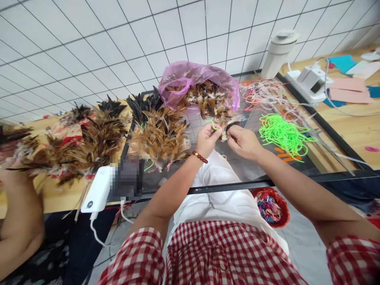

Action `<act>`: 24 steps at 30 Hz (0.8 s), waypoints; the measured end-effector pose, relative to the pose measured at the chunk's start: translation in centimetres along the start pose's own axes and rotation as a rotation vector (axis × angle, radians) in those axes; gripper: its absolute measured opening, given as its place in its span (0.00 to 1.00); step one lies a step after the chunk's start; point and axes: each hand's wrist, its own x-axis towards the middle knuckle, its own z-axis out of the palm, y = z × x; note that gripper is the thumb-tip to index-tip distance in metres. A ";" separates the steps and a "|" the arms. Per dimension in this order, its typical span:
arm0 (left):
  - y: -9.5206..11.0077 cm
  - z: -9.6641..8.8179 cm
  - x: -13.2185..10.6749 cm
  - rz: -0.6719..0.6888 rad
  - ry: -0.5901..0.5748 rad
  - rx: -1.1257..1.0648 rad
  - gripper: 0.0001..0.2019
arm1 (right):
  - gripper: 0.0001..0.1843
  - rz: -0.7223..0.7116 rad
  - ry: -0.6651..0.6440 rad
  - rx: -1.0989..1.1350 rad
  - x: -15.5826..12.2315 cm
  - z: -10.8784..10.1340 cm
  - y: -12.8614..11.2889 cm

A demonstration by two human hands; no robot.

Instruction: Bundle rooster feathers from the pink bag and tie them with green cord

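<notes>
My left hand (207,138), with a beaded bracelet at the wrist, is closed in a pinch on a short bright green cord (213,125) whose end curls up above the fingers. My right hand (245,143) faces it, fingers closed at a small feather bundle (223,137) with a pale tip and a dark feather. The bundle sits between both hands; exactly where the fingertips grip is partly hidden. Just beyond my hands, brown feathers (208,97) spill out of a pink plastic bag (202,69). To the right lies a tangled pile of green cords (282,134).
Brown and black feather bundles (162,134) are heaped to my left. A power bank (97,190) lies by the table edge. Clear strings (267,93), a white bottle (279,55) and a power strip (307,85) stand right. Another person's arm (20,213) is far left. A red basket (271,208) sits below.
</notes>
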 end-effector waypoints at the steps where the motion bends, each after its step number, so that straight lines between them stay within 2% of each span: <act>1: 0.1 0.0 0.0 0.003 -0.005 0.014 0.26 | 0.06 0.006 -0.008 0.013 0.0 0.1 -0.1; 4: -0.2 0.0 0.0 0.001 0.012 0.025 0.25 | 0.08 0.005 -0.030 0.035 0.0 0.5 -0.1; 9: -1.4 -0.4 0.4 -0.026 0.105 0.050 0.22 | 0.06 0.011 -0.077 0.059 -0.3 1.3 0.2; 14: -2.0 -0.7 0.5 -0.011 0.095 0.001 0.20 | 0.06 0.018 -0.099 0.063 -0.5 1.5 0.2; 24: -1.5 -0.2 0.8 -0.243 0.265 -0.232 0.13 | 0.09 -0.003 -0.191 0.161 0.0 1.5 0.5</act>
